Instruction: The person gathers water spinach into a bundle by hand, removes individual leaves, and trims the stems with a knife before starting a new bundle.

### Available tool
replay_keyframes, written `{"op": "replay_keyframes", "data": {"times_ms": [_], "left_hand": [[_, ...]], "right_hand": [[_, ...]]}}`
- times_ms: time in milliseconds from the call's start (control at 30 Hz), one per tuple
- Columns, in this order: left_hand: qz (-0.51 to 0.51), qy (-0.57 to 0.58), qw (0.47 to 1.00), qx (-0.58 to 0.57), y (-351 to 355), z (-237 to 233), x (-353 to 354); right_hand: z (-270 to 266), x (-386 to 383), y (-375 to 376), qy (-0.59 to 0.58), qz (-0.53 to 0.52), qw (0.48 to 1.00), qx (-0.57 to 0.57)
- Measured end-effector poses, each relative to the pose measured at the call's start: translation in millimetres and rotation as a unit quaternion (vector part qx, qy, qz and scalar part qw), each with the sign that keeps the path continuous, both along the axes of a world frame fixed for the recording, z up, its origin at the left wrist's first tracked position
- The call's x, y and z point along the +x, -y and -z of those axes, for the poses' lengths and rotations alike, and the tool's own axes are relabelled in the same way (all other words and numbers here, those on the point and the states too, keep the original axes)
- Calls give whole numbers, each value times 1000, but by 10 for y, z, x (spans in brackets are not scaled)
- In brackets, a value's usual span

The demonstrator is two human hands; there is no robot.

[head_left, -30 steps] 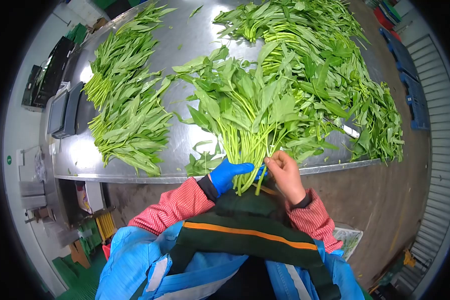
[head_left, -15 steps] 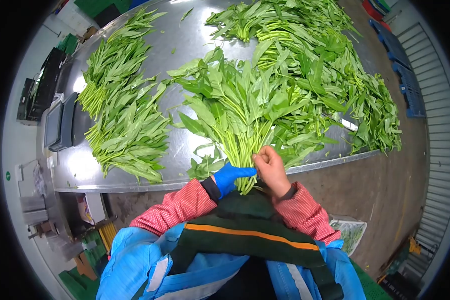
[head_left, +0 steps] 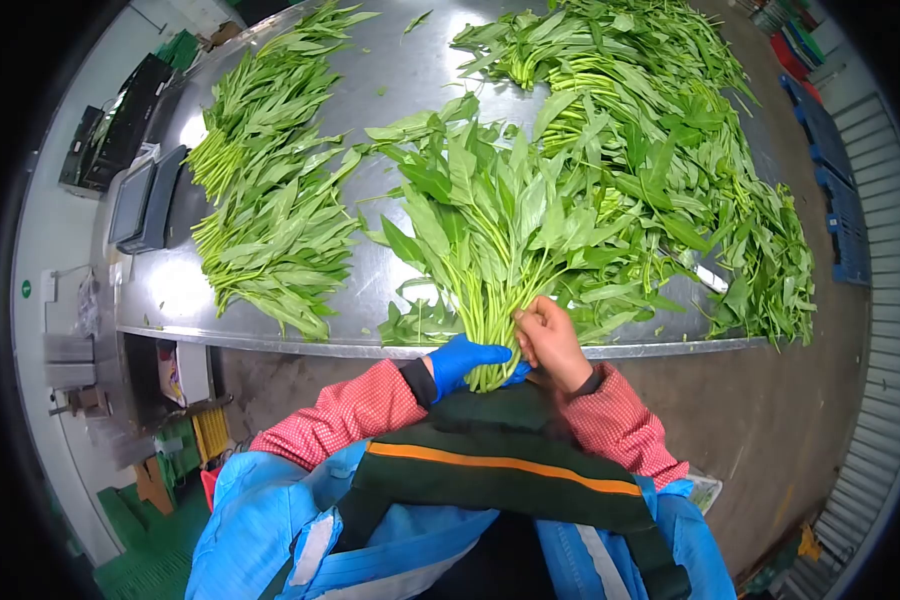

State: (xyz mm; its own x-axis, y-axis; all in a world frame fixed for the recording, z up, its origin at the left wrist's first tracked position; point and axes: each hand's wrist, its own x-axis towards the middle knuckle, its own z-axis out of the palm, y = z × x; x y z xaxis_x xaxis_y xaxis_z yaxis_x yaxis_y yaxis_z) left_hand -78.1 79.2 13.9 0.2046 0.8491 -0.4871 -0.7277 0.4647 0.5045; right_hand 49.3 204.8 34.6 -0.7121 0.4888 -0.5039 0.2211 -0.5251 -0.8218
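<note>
Left hand (head_left: 457,364) grasps leafy bunch (head_left: 498,235) by its stems (head_left: 484,318), mid-frame: best snug without crushing, stems aligned; right hand (head_left: 554,343) curls at the stem edge, can't tell if pinching.

Found a way over bare table (head_left: 410,75) between left pile (head_left: 280,190) and right heap (head_left: 660,130), pinched midway by leaves (head_left: 395,132). Was blocked straight ahead by the held bunch (head_left: 495,240) and to the right by that heap.
</note>
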Motion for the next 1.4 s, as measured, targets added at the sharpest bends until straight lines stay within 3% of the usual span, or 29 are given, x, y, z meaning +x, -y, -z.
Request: {"op": "replay_keyframes", "data": {"times_ms": [67,167,300,433,467,567,700,733,833,1000,1100,1133,1167,1200,1233,1267,1300,1333,1367,1400], "left_hand": [[-4,-62,996,-59,31,-112,40],[63,-198,978,6,-6,-57,137],[-18,-108,993,36,-187,-85,173],[-80,-91,993,-3,-269,-254,211],[-103,-65,990,-66,-277,-382,180],[-115,-38,990,-71,-295,-512,66],[-103,8,992,-74,-250,-321,103],[-110,-14,991,-76,-258,-337,143],[-151,19,983,-102,-252,-334,178],[-156,-70,981,-96,-213,-189,187],[-124,-207,969,-53,-150,-305,30],[-75,-311,947,-16,-149,-460,-92],[-92,-314,945,-18,-145,-650,-186],[-88,-373,923,30,-156,-798,-331],[-45,-557,828,40,-196,-1068,-481],[8,-835,540,104,-218,-1233,-643],[29,-920,383,78,-230,-1179,-899],[103,-956,243,129,-153,-1090,-1252],[190,-968,162,-2,-255,-1177,-1346],[212,-970,120,-18,-291,-1306,-1446]], "right_hand": [[55,98,24,-3,-11,997,71],[56,200,-6,7,-39,997,62],[45,180,-153,-70,-34,997,-14],[-273,153,-280,-72,41,993,-80],[-248,196,-333,-101,55,992,-55],[-193,294,-528,-49,63,997,-2],[149,185,-398,12,-56,996,67],[224,160,-355,-31,-60,989,133],[239,115,-258,12,-85,965,247],[180,138,-291,-29,-134,922,362],[137,198,-501,-69,-173,981,56],[84,198,-558,-72,-141,987,-10],[81,194,-605,-60,-141,988,2],[97,192,-645,-48,-141,989,14],[121,188,-678,-36,-141,989,26],[169,180,-691,-10,-162,986,29],[207,148,-643,-46,-152,985,70],[247,107,-569,-83,-143,980,111],[333,90,-508,-120,-131,972,152],[719,145,-423,-227,-102,962,115]]}}
